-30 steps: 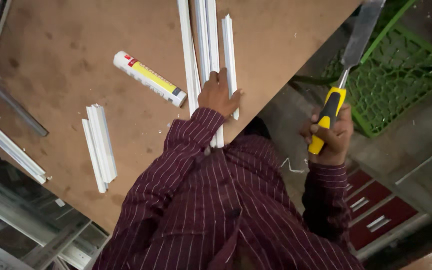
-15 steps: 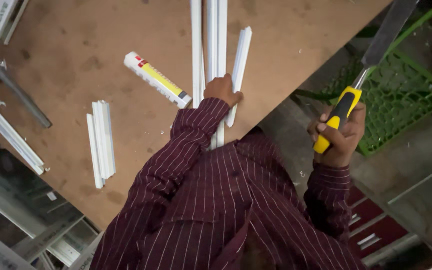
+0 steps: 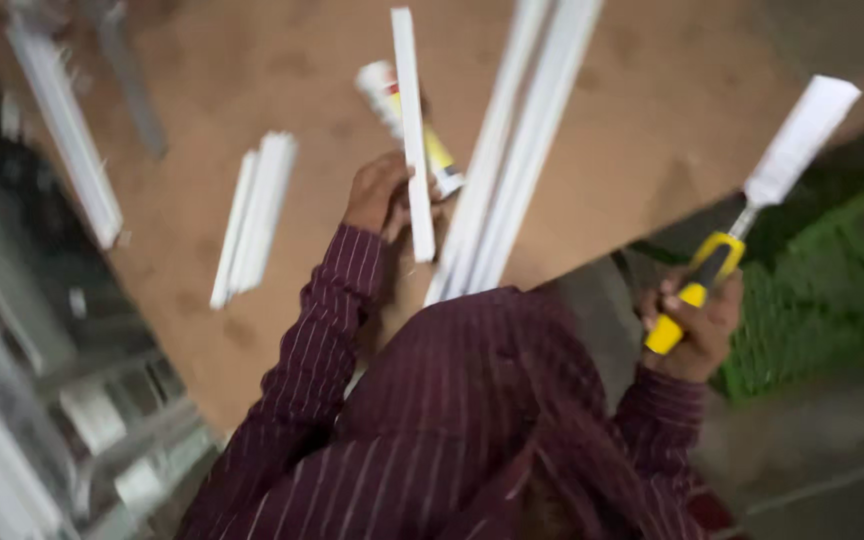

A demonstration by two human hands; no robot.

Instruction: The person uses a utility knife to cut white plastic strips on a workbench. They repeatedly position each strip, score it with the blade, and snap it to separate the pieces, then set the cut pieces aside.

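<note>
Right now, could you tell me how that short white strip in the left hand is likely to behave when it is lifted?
The short white strip looks straight along its length, so probably stiff. It is thin and narrow, so likely light. The left hand grips only its lower end, so it may tip.

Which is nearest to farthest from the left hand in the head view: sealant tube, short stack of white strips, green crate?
1. Sealant tube: just right of the left hand, behind the white strip it holds.
2. Short stack of white strips: on the board, off to its left.
3. Green crate: far right, beyond the board's edge, past the right hand gripping the chisel.
</note>
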